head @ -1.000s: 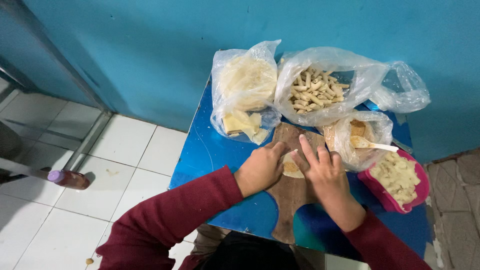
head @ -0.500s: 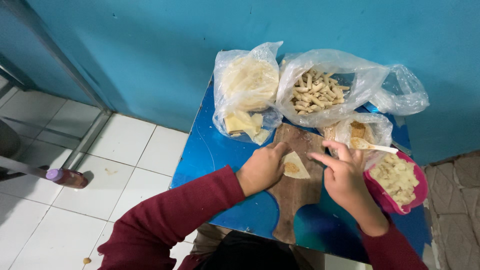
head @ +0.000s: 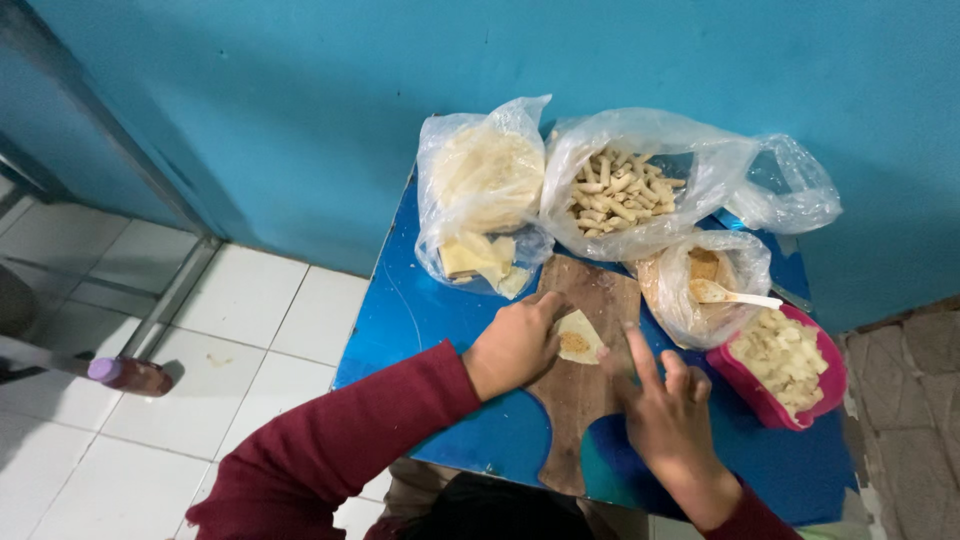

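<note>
A: Reference item is the brown wooden cutting board (head: 585, 385) on the blue table top (head: 420, 310). List items from left to right.

B: Far left of the board, on the white tiled floor (head: 250, 330), lies a small bottle with a purple cap (head: 130, 375). At the board's upper left corner stands a clear plastic bag of pale flat wrappers (head: 482, 195). The left hand (head: 515, 345), in a maroon sleeve (head: 340, 450), rests on the board's left edge; its fingertips press down on a small pale folded wrapper with brown filling (head: 578, 338), which lies on the board's upper half.

A: Right hand?

B: The right hand (head: 665, 420) sits over the board's right edge, fingers spread and holding nothing, just beside the wrapper. Behind the board is a clear bag of short pale rolls (head: 625, 190). Right of the board: a bag of brown filling with a spoon (head: 735, 295), then a pink tub of pale cubes (head: 785, 365).
</note>
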### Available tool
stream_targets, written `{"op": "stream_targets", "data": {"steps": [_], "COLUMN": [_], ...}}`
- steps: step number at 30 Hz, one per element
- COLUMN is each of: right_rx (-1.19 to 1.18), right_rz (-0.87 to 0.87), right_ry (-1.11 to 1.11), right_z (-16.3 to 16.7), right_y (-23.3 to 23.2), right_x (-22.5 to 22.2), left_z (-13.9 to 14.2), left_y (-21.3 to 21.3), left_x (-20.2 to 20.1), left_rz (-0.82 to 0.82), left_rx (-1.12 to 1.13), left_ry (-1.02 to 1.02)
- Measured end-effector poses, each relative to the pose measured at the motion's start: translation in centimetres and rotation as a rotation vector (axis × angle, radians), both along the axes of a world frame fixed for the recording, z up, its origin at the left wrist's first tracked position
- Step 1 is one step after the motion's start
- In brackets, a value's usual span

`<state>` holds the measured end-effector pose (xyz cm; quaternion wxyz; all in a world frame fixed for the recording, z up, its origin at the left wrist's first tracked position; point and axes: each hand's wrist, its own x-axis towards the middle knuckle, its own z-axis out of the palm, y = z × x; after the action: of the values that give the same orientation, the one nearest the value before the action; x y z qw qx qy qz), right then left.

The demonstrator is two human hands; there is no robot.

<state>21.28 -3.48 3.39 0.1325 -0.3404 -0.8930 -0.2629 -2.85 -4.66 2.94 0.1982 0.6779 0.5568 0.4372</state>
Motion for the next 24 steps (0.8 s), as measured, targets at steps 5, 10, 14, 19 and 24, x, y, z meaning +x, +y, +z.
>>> {"op": "stream_targets", "data": {"steps": [5,10,14,19,24], "right_rx": [-0.133,-0.350,-0.315,-0.289,-0.345], "right_rz": [0.052,-0.010,0.042,0.082,-0.013], "right_ry": [0.035,0.211,0.171,0.174,0.246], "right_z": [2.2,2.7,1.3,1.0,2.2], "right_y": [0.1,1.0,0.8,0.0,1.4], "right_x": [0.5,-0.2,-1.1,0.1,0.7], "left_z": [0.1,0.1,0.1,0.0,0.1], "left_y": [-0.3,0.0,-0.1,-0.1,-0.2], "left_x": [-0.2,-0.2,-0.2,-0.2,-0.2], "left_rz": [-0.030,-0.021,-0.024,-0.025,-0.027], "left_rx": [0.052,0.014,0.050,0.019,0.003], "left_ry": [-0.030,-0.008,-0.011,-0.003,-0.009]}}
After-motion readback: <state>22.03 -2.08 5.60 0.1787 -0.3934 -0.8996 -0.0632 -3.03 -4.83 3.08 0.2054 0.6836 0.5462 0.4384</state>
